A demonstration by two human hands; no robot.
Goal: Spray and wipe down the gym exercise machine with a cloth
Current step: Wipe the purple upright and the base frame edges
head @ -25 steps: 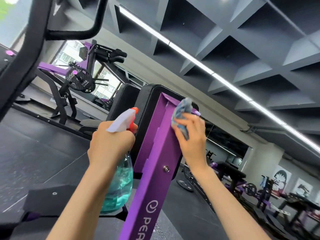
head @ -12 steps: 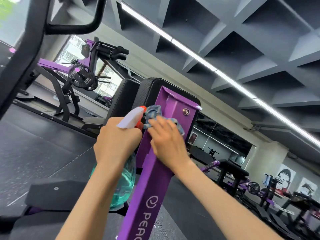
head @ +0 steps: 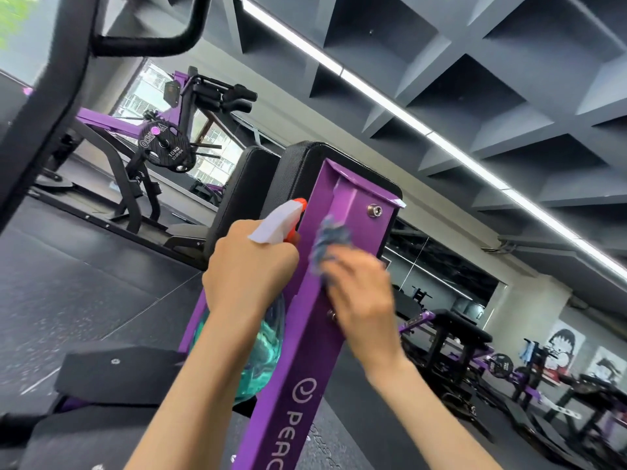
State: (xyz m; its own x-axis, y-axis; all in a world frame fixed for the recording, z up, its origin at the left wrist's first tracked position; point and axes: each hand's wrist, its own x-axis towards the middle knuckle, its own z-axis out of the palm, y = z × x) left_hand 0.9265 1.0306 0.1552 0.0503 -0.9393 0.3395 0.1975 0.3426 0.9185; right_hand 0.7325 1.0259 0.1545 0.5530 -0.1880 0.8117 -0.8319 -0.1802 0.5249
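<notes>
Left hand [head: 249,276], centre frame, fist wrapped tight round the neck of a translucent teal plastic spray bottle [head: 268,354]. Its white trigger head and orange nozzle stick out above the knuckles and point toward 1 o'clock. The bottle body hangs below the wrist, partly hidden behind the beam.

Right hand [head: 363,300], just at 3 o'clock of the left, is motion-blurred. Fingers bent over a crumpled blue cloth [head: 330,242], holding it against the flat face of the purple painted metal upright beam [head: 298,385] of the machine. The cloth pokes out past the fingertips toward 12 o'clock, below a silver bolt [head: 374,210]. How the thumb sits, cannot tell.

The beam runs from 6 o'clock up to centre, with a white logo and lettering on its lower part. A black padded backrest [head: 305,171] sits behind the beam's top.

At 10 o'clock is a black round weight plate [head: 166,147] on a purple and black machine. At 4 o'clock is a black padded bench [head: 458,329]. A long white ceiling light strip [head: 407,120] runs from 12 to 3 o'clock.
</notes>
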